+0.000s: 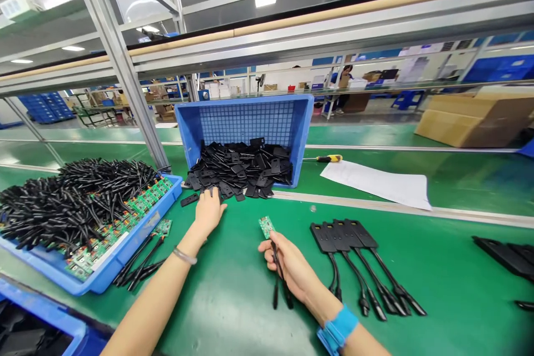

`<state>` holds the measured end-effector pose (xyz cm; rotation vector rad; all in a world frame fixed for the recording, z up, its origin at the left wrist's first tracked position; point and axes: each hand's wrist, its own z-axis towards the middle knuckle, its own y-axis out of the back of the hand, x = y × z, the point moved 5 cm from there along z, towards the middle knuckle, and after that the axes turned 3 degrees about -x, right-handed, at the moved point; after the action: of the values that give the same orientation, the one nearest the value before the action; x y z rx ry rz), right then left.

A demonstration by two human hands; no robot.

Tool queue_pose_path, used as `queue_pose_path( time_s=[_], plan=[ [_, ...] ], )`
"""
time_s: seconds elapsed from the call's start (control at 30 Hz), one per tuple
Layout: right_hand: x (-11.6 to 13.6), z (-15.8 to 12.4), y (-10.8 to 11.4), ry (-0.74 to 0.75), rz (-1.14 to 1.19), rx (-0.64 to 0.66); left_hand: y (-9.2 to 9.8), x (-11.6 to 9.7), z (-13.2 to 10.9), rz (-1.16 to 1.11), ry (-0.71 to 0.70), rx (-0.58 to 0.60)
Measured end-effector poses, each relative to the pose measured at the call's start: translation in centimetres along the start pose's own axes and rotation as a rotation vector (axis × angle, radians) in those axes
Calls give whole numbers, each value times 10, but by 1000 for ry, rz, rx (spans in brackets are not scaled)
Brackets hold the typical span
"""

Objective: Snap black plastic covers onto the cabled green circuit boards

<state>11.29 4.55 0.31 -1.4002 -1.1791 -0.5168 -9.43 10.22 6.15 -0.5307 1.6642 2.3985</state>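
Note:
My right hand (287, 267) pinches a small green circuit board (266, 227) with black cables that hang down below the fingers. At the mouth of a tipped blue crate (304, 139), my left hand (209, 211) reaches onto the near edge of a pile of flat black plastic covers (242, 169). Its thumb stands apart from the fingers, and the fingertips are partly hidden among the covers. Right of my right hand lies a row of several black cased units (344, 235) with their cables pointing toward me.
At left, a blue tray (142, 239) holds many cabled boards; loose cabled boards (139, 258) lie beside it. A yellow-black screwdriver (329, 159) and white paper (377, 182) lie behind. A metal post (120, 61) rises near the crate. A cardboard box (471, 119) stands back right.

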Motion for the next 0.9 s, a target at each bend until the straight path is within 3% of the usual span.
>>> queue_pose_path(
  time_s=[0.13, 0.23, 0.33, 0.4, 0.47, 0.53, 0.6, 0.7, 0.9],
  plan=[
    [9, 1, 3, 120, -135, -25, -13, 7, 14, -41, 50, -25],
    [12, 1, 3, 193, -234, -18, -11, -3, 3, -154, 42, 9],
    [19, -3, 3, 324, -391, -32, -10, -21, -18, -322, 20, 134],
    [26, -8, 4, 433, -471, -63, -15, -31, -34, -574, 79, 293],
    [32, -12, 4, 499, -552, -78, -21, -39, -50, -936, 224, 437],
    [36, -15, 2, 541, -645, -84, -24, -43, -61, -1261, 368, 517],
    [40, -17, 1, 584, -691, -99, -25, -46, -68, -1440, 419, 538],
    [41, -19, 1, 613, -652, -109, -23, -49, -73, -1574, 367, 560],
    [40, -22, 1, 602, -611, -83, -26, -50, -77, -1552, 309, 441]
  ],
)
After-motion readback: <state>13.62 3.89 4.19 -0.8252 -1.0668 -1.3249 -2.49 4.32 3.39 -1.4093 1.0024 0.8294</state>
